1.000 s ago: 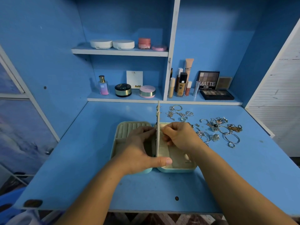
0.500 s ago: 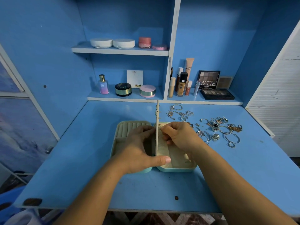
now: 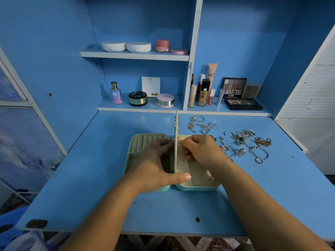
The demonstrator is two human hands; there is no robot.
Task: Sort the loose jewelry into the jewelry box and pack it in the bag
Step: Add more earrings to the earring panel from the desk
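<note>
The left hand (image 3: 154, 165) grips the upright cream divider panel (image 3: 175, 124) of the open mint-green jewelry box (image 3: 197, 187), fingers on its left face and thumb hooked round its near edge. The right hand (image 3: 201, 151) bunches curled fingers against the panel's right face; whether they pinch anything cannot be told. Both hands sit as they did half a second ago. The box lies mid-way across the blue wooden desk (image 3: 90, 178), and the loose silver and gold jewelry (image 3: 243, 142) is scattered toward its back right corner, below the shelved cosmetic bottles and palettes (image 3: 203, 91).

Blue desk (image 3: 90, 178) — open jewelry box (image 3: 143, 142) at middle, both halves flat on top. Loose jewelry (image 3: 241, 140) scattered right of box, toward rear.
</note>
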